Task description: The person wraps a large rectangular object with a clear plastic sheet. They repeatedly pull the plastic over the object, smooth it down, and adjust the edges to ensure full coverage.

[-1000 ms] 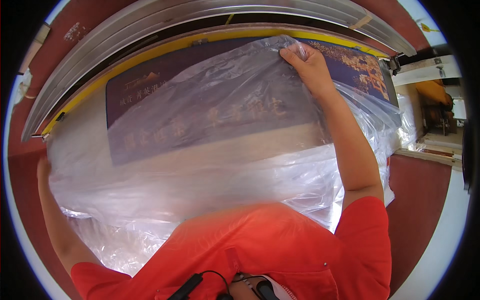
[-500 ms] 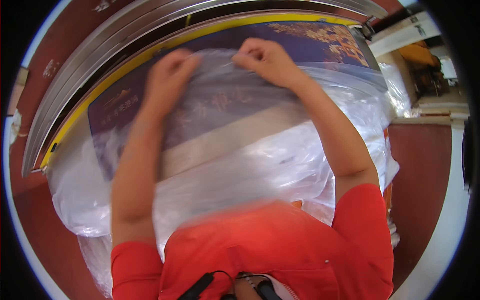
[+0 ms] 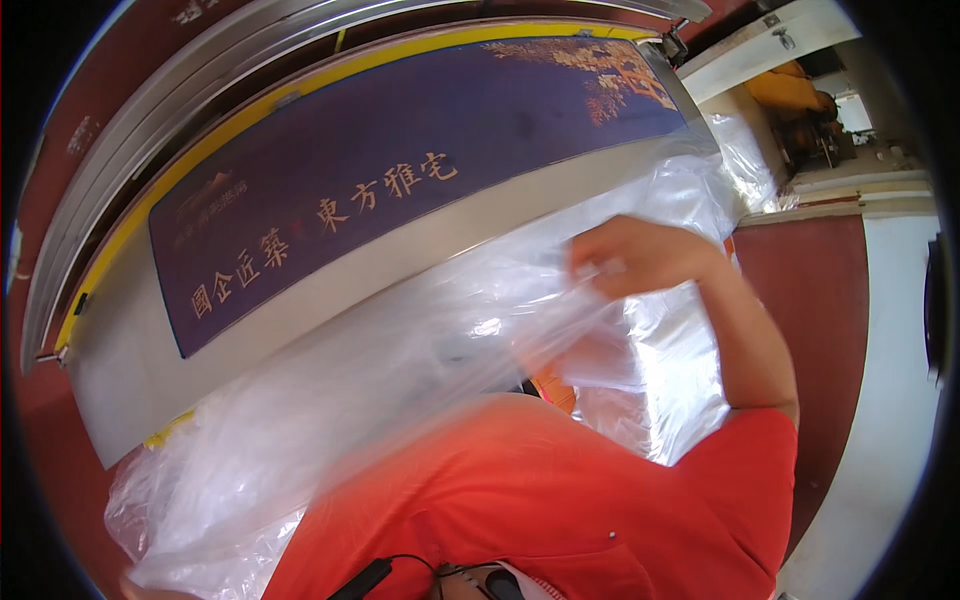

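My right hand (image 3: 640, 255) is closed on the edge of a clear plastic film (image 3: 450, 330), which stretches from it in folds toward the lower left. Only a sliver of what seems to be my left hand or arm (image 3: 150, 592) shows at the lower left rim, its fingers hidden. Beyond the film lies a long panel with a dark blue printed face (image 3: 400, 120), gold lettering and a golden tree design. A bare grey strip (image 3: 350, 285) runs along the panel's near side. Below my right hand, a blurred skin-coloured patch shows through or on the film; I cannot tell what it is.
A yellow edge (image 3: 390, 48) and curved metal rails (image 3: 120, 170) run behind the panel. More crumpled film (image 3: 745, 165) lies at its right end. An orange piece (image 3: 555, 390) shows close to my body. To the right is a white-edged opening with stored items.
Both hands have left the panel's middle. My right hand has come nearer and to the right, and the film is drawn off the printed face toward me, leaving the lettering uncovered.
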{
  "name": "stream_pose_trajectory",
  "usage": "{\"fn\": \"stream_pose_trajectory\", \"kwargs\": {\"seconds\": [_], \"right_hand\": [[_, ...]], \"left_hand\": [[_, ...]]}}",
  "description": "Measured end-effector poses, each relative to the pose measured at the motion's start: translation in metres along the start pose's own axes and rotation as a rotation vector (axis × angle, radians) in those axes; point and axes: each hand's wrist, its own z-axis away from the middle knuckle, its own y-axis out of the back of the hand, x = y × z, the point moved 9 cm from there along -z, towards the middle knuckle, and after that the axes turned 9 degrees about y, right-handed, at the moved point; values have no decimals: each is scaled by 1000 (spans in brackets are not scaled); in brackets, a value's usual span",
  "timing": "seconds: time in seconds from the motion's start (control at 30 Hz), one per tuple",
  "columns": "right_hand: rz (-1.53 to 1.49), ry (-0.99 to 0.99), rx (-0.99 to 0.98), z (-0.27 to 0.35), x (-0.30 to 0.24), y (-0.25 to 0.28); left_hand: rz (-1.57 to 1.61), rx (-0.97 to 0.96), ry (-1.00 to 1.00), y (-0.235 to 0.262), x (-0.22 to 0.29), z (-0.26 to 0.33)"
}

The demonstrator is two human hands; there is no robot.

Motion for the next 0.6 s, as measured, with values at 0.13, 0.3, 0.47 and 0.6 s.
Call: {"fn": "stream_pose_trajectory", "kwargs": {"seconds": [0.13,0.3,0.47,0.6], "right_hand": [[-137,-583,411,189,104,122],[1274,-455,1492,319,-50,278],[1473,169,918,42,-49,143],[1067,-520,850,110,160,173]], "left_hand": [[-619,256,-186,-6,116,-107],[571,329,-609,39,354,-87],[289,307,-493,71,356,-73],[211,328,-421,53,377,17]]}}
